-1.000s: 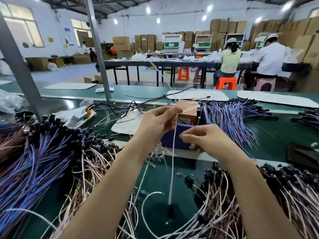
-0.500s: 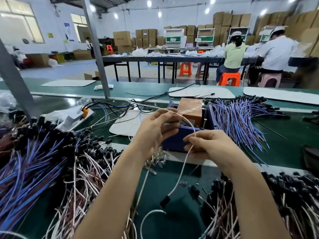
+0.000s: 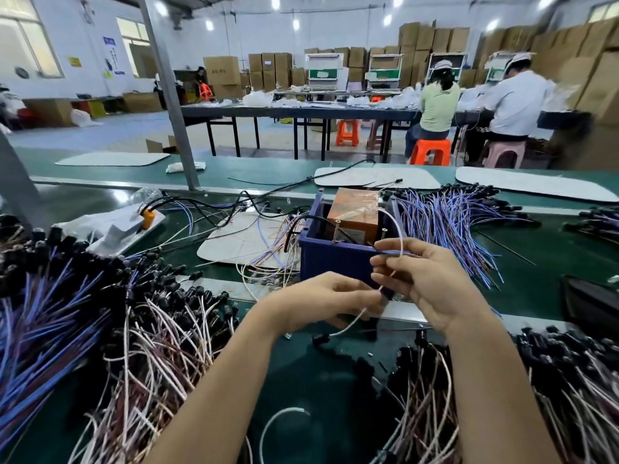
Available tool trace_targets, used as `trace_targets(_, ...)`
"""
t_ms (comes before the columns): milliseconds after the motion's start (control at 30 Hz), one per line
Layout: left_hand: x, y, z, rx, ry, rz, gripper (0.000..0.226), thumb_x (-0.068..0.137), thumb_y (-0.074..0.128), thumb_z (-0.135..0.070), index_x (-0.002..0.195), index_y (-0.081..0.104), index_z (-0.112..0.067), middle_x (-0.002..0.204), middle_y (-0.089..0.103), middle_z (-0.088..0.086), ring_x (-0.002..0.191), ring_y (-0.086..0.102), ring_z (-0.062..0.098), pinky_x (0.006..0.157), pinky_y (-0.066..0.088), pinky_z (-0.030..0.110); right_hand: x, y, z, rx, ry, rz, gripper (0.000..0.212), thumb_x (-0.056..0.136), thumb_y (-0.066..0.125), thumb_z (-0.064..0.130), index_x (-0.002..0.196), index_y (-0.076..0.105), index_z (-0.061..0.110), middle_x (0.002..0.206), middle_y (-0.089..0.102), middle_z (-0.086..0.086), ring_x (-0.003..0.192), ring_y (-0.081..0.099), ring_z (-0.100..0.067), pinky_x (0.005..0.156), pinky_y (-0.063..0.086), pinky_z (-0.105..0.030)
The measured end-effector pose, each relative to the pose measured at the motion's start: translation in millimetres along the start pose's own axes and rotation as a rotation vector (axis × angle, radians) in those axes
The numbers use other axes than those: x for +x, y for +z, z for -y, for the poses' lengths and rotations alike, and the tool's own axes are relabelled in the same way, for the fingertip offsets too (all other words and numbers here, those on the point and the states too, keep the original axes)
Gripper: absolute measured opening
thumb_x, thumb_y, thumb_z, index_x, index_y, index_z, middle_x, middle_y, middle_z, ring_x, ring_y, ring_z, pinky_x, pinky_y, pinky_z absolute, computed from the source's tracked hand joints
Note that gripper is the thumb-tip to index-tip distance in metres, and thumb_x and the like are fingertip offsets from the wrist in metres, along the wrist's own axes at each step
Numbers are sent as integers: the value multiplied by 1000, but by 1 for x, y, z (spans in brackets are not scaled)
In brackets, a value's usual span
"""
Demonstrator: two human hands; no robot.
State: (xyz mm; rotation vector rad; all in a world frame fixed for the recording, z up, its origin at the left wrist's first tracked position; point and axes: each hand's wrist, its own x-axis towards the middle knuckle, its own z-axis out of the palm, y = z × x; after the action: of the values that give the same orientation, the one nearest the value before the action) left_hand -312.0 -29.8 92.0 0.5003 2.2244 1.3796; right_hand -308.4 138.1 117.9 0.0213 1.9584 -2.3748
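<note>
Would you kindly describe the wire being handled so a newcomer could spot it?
Find the blue box mid-bench. Just in front, the left hand and right hand pinch one white wire. Unlike the heaped bundles either side, it alone is lifted, looping above the right hand.

We logged only hands and forearms of the wearer. Left hand (image 3: 321, 303) was bare, fingers and knuckles uncovered. Right hand (image 3: 432, 283) was bare too. Left forearm (image 3: 217, 396) was bare from the wrist to the picture's bottom edge, and the right forearm (image 3: 495, 396) was the same. Both arms looked slim and smooth, narrowing toward the wrists. Upper arms lay outside the view. Nails on the right hand looked short; we found the left-hand nails too blurred to judge.
</note>
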Motion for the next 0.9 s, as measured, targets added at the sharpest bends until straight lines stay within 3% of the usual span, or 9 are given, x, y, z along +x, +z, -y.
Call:
trace_targets(67,5,2,2,-203,-125,96,66,82,30,-79,121,58,-33,126,65,0,114,62,22,99,45,46,-2,1,2,3,-15,30,26,92,46,-12,90,67,1,69,70,-10,64,68,-17,58,57,-23)
trace_targets(133,9,6,4,-327,-221,167,78,81,14,-82,130,49,-33,131,59,13,101,66,31,85,50,42,-5,3,5,-4,-39,78,27,92,45,-12,89,68,2,70,70,-11,65,69,-18,59,57,-24)
trace_targets(267,9,12,9,-172,-144,142,52,102,35,-45,132,51,-6,94,74,9,54,57,10,53,48,21,-8,10,8,30,-87,127,20,94,50,0,89,68,4,69,69,-9,65,67,-20,58,56,-25)
trace_targets(333,9,9,11,-147,-67,84,34,101,47,-28,114,66,-3,71,69,-5,48,46,7,47,40,16,-9,12,8,89,-119,98,23,92,56,23,89,69,5,66,65,-6,62,63,-16,53,53,-23)
trace_targets(433,7,1,8,-232,-62,-32,22,99,52,-20,90,70,-12,61,59,-9,48,47,4,45,40,15,-9,10,11,143,-250,-90,35,88,54,41,77,71,12,55,55,3,52,52,-9,43,40,-19)
trace_targets(567,6,-9,11,-266,-88,-201,18,98,51,-11,86,64,-9,58,62,-5,41,48,2,38,39,15,-11,6,17,320,-418,-335,41,99,50,28,64,70,18,49,49,8,48,43,-6,47,35,-18)
trace_targets(667,4,-17,17,-194,-108,-343,21,99,47,-4,87,64,-11,58,59,-1,38,47,3,36,37,16,-13,-1,24,507,-473,-428,31,99,50,21,76,69,12,48,46,8,45,42,-6,48,40,-20)
trace_targets(767,3,-24,22,-167,-134,-426,23,97,47,1,85,63,-10,60,59,2,44,52,6,41,41,16,-10,-11,26,553,-450,-537,22,98,52,17,87,69,8,47,42,7,40,36,-6,41,31,-21)
trace_targets(900,1,-30,27,-73,-198,-494,24,92,42,8,86,58,-8,56,63,1,43,55,8,40,43,18,-7,-18,25,562,-416,-714,22,88,48,-2,86,68,7,52,62,3,38,41,-8,39,29,-18)
